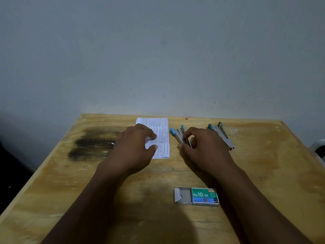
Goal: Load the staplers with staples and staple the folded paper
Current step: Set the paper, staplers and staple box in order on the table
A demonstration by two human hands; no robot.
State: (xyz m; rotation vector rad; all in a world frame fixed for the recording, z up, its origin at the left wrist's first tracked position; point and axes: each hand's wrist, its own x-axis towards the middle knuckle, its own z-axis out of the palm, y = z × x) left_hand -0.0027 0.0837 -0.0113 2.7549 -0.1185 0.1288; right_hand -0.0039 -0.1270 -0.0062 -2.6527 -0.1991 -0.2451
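Note:
A folded printed paper (pixel 161 131) lies near the table's far edge. My left hand (pixel 133 148) rests on its left side, fingers curled down onto the sheet. Just right of it lies a small blue-tipped stapler (pixel 176 133), opened up. My right hand (pixel 204 148) pinches its metal body between thumb and fingers. A second stapler with green tips (pixel 222 133) lies open further right, untouched. A green box of No.10 staples (pixel 198 197) sits near me, its grey inner tray slid out to the left.
The wooden table (pixel 263 173) has a dark burnt-looking stain (pixel 91 143) at the left. A plain wall stands right behind the table's far edge. Something white and dark shows at the right border (pixel 320 150).

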